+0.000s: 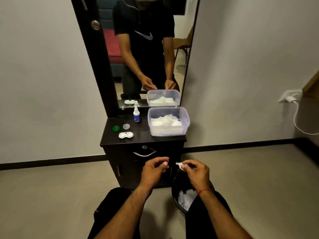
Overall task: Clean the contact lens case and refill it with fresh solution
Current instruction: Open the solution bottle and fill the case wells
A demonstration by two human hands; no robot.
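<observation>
Head view: white contact lens case (125, 135) lies open on the dark worktop (145, 138), well beyond my hands. Right hand (196, 172) fingers pinch a crumpled tissue scrap (179, 164); left hand (154, 168) fingers curl, holding nothing.

Light is dim and soft, brightest on the pale walls (43, 75) either side of the mirror (148, 54) and fading to murky grey toward the corners. Wide-angle distortion bows the skirting line (233, 144) and tilts the mirror's frame. Below the mirror, the black bench (140, 136) loses detail in shadow.
</observation>
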